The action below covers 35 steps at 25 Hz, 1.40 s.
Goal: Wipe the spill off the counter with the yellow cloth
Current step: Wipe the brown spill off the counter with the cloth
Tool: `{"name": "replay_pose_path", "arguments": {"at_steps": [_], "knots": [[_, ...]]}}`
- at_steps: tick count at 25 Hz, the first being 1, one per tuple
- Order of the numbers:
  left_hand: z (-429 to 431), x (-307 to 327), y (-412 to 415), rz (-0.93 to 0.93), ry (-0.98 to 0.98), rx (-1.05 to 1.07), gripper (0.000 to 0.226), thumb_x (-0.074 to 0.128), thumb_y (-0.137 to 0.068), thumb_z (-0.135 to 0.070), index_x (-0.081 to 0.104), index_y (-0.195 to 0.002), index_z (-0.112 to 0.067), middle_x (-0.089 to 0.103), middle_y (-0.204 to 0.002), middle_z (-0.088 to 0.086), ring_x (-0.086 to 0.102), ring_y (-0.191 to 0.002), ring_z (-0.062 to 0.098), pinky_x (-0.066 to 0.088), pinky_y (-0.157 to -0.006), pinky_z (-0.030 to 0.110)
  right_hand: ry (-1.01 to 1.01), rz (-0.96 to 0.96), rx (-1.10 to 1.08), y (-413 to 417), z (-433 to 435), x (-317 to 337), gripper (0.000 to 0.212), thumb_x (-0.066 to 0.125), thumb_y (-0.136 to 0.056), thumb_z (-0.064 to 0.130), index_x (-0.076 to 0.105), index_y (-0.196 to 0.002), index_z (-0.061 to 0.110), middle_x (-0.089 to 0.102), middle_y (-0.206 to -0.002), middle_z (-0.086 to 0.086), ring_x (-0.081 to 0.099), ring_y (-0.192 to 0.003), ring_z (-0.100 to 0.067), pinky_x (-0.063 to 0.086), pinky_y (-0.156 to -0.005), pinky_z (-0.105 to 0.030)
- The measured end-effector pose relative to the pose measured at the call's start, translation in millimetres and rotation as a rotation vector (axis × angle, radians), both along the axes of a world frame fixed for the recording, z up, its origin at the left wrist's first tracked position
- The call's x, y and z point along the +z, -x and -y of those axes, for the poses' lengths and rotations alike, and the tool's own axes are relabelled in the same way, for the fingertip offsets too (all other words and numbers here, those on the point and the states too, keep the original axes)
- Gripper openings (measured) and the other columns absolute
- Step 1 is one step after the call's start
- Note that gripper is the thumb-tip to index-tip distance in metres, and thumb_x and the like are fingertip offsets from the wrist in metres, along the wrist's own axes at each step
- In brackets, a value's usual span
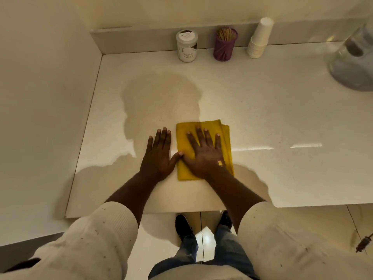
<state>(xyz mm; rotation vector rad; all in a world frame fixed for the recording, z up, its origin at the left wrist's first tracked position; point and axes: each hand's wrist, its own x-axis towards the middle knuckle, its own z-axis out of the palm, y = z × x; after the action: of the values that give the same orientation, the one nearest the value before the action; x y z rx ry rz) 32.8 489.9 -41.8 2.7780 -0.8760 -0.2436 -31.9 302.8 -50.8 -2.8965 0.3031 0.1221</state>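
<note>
**here, a folded cloth under a flat palm on the counter**

the yellow cloth (pixel 203 150) is folded into a thick rectangle, its layered edges showing along the right side, and lies on the pale counter (pixel 272 122) close to the front edge, left of the middle. the right hand (pixel 203 152) rests palm down on top of it, fingers straight and spread, not clutching the fabric. the left hand (pixel 159 154) lies flat on the bare counter just beside the cloth's left edge, also opened out and holding nothing, its thumb touching the cloth. both forearms emerge from pushed-up cream sleeves (pixel 113 225). no wet spill can be told apart from the shadow on the surface. along the back edge stand a white lidded jar (pixel 186 46) labelled masala extract, a purple cup (pixel 225 45) filled with thin wooden sticks, and a stack of white paper cups (pixel 259 38) set upside down. a rounded clear vessel (pixel 355 55) sits at the right edge, partly out of view.
</note>
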Motion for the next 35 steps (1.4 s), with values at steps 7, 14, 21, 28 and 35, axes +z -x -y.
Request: {"name": "replay_pose_path", "arguments": {"at_steps": [7, 14, 21, 28, 35], "knots": [[13, 2, -4, 0.009, -0.082, 0.019, 0.09, 0.018, -0.096, -0.072, -0.004, -0.161, -0.012, -0.007, -0.17, 0.007, -0.012, -0.156, 0.02, 0.0, -0.128, 0.047, 0.017, 0.022, -0.095, -17, 97, 1, 0.082, 0.014, -0.09, 0.081, 0.004, -0.158, 0.037, 0.001, -0.169, -0.002, -0.005, -0.154, -0.026, -0.014, -0.119, -0.057], [97, 17, -18, 0.006, -0.033, -0.001, 0.09, 0.021, -0.098, -0.071, 0.001, -0.161, -0.01, -0.003, -0.17, 0.008, -0.009, -0.156, 0.021, -0.002, -0.127, 0.044, 0.04, -0.016, -0.183, -21, 198, 6, 0.083, 0.013, -0.088, 0.081, 0.0, -0.158, 0.037, -0.001, -0.169, -0.002, -0.007, -0.154, -0.026, -0.01, -0.121, -0.058], [191, 15, -17, -0.015, 0.043, -0.092, 0.082, 0.024, -0.1, -0.064, 0.002, -0.161, -0.014, -0.002, -0.17, 0.006, -0.008, -0.156, 0.02, -0.001, -0.128, 0.046, 0.039, 0.023, -0.033, 0, 191, 8, 0.082, 0.015, -0.092, 0.076, 0.008, -0.159, 0.03, 0.005, -0.168, -0.008, 0.004, -0.154, -0.031, -0.005, -0.121, -0.061], [211, 21, -13, 0.037, 0.082, 0.001, 0.08, 0.023, -0.099, -0.061, 0.013, -0.161, -0.011, 0.012, -0.169, 0.012, 0.004, -0.157, 0.024, 0.004, -0.127, 0.049, -0.049, 0.046, 0.145, 34, 154, 4, 0.084, 0.022, -0.093, 0.075, 0.005, -0.16, 0.026, 0.002, -0.169, -0.006, -0.009, -0.154, -0.024, -0.007, -0.121, -0.057], [195, 21, 9, 0.022, -0.043, 0.076, 0.075, 0.029, -0.103, -0.058, 0.011, -0.161, -0.014, 0.012, -0.169, 0.009, 0.002, -0.157, 0.023, 0.0, -0.127, 0.048, -0.023, -0.005, 0.172, 22, 201, 8, 0.08, 0.017, -0.094, 0.074, -0.003, -0.159, 0.032, -0.01, -0.168, -0.002, -0.012, -0.154, -0.024, -0.016, -0.12, -0.055]]}}
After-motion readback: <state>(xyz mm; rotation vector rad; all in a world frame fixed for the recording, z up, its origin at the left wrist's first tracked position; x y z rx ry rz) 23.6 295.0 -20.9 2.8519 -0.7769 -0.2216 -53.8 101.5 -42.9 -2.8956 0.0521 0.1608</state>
